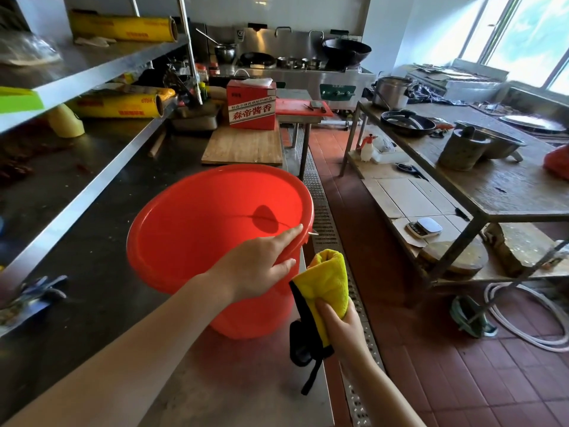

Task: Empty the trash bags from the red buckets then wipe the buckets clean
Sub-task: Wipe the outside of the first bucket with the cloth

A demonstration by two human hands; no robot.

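Wiping is the step in hand, judging by the bare bucket [215, 238] with no bag left inside it. It stands upright on the steel counter [101, 291], close to the counter's right edge, above the floor drain [323, 217]. Your left hand [261, 263] grips the near rim, fingers laid over the top and thumb against the outer wall. Your right hand [338, 318] is closed round the yellow cloth [326, 282], held just beside the bucket's outer wall; whether it touches the wall I cannot tell. A black edge and strap hang below the cloth.

Keep your left grip firm so the bucket does not slide toward the edge as you press. Open the cloth out flatter for more contact, then work round the inside wall from the rim down, finishing at the bottom. Turn the bucket with your left hand rather than reaching across. Mind the hanging strap, which could drag over wiped surfaces.
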